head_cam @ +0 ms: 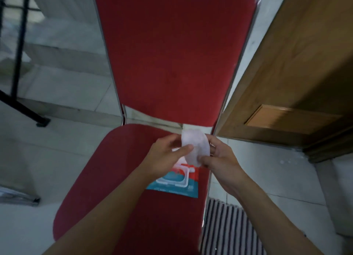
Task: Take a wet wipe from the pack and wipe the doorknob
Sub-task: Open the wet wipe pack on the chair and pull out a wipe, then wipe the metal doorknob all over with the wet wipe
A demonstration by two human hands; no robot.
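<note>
A white wet wipe [195, 146] is held up between both hands above a red chair seat [114, 168]. My left hand [168, 155] pinches its left edge with thumb and fingers. My right hand [219, 157] grips its right and lower edge. Below the hands, the teal and red wipe pack [177, 182] lies on the seat near its right side, its white flip lid open. The wooden door [298, 78] stands at the right. No doorknob is in view.
The chair's red backrest [172, 50] rises straight ahead. A striped mat [225, 228] lies on the floor at the lower right. Black metal legs [19, 63] stand at the left on pale tiles, and a stack of papers [15, 195] sits at the far left.
</note>
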